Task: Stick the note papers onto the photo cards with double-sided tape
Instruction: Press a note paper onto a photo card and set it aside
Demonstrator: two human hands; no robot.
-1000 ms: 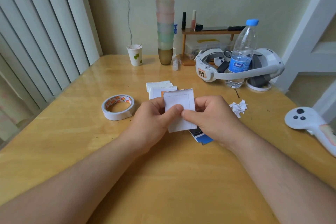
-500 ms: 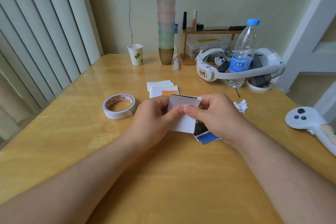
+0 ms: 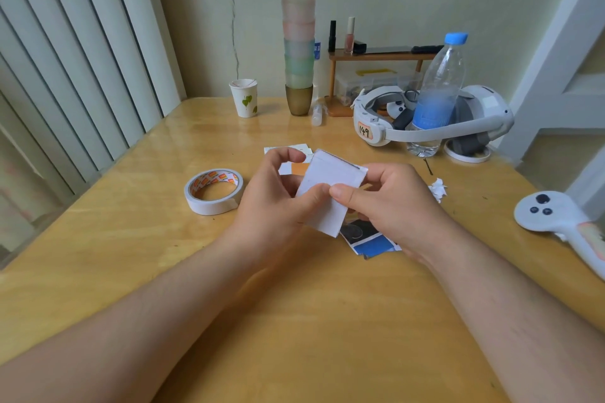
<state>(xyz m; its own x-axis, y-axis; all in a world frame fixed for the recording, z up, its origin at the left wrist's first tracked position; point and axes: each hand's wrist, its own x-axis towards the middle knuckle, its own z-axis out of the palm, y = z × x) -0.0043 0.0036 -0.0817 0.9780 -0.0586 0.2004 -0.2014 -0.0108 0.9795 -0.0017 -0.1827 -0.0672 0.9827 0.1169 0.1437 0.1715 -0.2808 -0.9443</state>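
Your hands cover much of what matters. The stack of photo cards (image 3: pixel 370 240) on the table (image 3: pixel 137 239) lies mostly under your right hand (image 3: pixel 389 203) and the white card (image 3: pixel 330 196) you hold; only a dark corner and a blue corner show. The note papers (image 3: pixel 296 160) farther back are half hidden behind your left hand (image 3: pixel 278 206), with just white edges and an orange patch visible. Whether a note paper or tape already sits on the held card's far face cannot be made out; you see only its blank white side and a thin dark line along its top edge. The controller (image 3: pixel 556 219) at the right runs out of the picture.

Your left hand pinches the card's left edge, thumb on the near face, with the forefinger lifted and curled above it. Your right hand grips the right edge, its thumb pressed on the near face so the two thumb tips nearly meet, the other fingers curled behind the card. The card is tilted, raised above the table, between the note papers and the photo cards.

The roll of double-sided tape (image 3: pixel 214 191) lies flat just left of your left hand, untouched. Torn paper scraps (image 3: pixel 437 190) sit to the right of your right hand.
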